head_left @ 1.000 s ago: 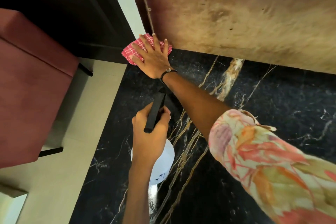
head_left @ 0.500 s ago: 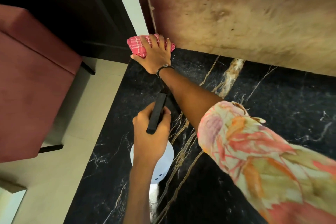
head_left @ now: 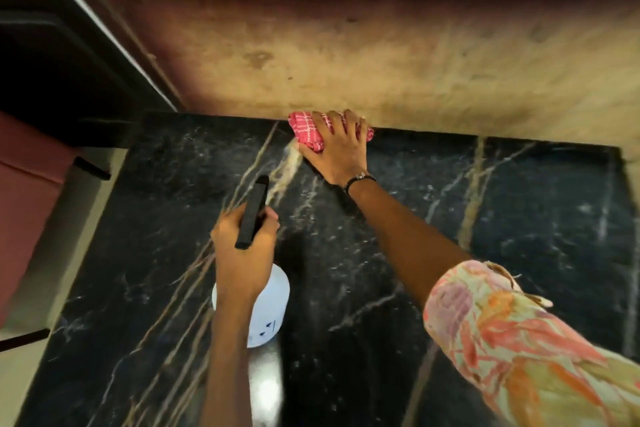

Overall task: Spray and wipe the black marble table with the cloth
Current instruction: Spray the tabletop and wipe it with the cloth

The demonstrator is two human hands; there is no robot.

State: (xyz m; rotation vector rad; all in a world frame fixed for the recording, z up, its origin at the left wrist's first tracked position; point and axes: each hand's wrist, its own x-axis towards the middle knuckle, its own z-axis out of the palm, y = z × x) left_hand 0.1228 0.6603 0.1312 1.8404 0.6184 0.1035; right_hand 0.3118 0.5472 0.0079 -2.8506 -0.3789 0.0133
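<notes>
— Clearly, the right hand (head_left: 337,149) presses spread fingers (head_left: 349,121) flat on the pink checked cloth (head_left: 309,131), pinned at the far edge of the black marble table (head_left: 519,218), right where it meets the wall (head_left: 381,55). What could fail there?

— Fingertips could graze the rough wall, and the bunched cloth could skip the seam itself, leaving a dull strip along that edge.

— And the left hand (head_left: 242,253)?

— Its fingers curl around the black trigger head (head_left: 252,211) of the white spray bottle (head_left: 265,308), held above the table's left half, nearer the front edge. The nozzle points toward the wiping hand.

— The danger?

— A squeeze now would likely wet the wrist and bracelet (head_left: 358,178) rather than the marble. Streaks may also survive near the left edge, where the floor (head_left: 41,270) begins; blur hides whether that part is wet.
</notes>
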